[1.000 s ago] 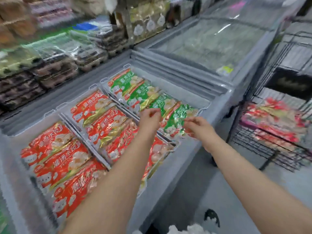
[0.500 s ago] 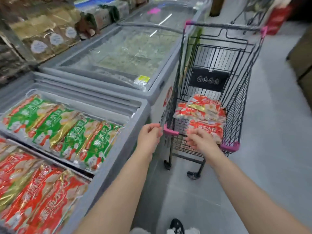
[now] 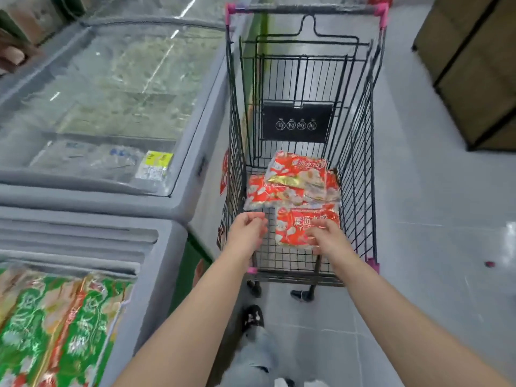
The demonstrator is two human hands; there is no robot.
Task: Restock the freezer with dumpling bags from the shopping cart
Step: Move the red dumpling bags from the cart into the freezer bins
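Beside the freezer (image 3: 164, 247), a person reaches into the shopping cart (image 3: 360, 152), right hand (image 3: 329, 240) laying flat fingers (image 3: 315, 233) on the nearest red dumpling bag (image 3: 301, 222), apparently to lift it, left hand (image 3: 245, 231) loosely curled and empty.

Floor (image 3: 435, 191): pale grey tiles, glossy. Ahead on my left: glass-lidded chest cabinet (image 3: 111, 93), ceiling-light streaks reflected. To my far right: brown shelving unit (image 3: 474, 65), black-framed.

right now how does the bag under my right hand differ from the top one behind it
The near bag lies flat on the cart floor; the back bag rests tilted on another bag. The right hand is over the near bag; the back bag is untouched. Both are red.
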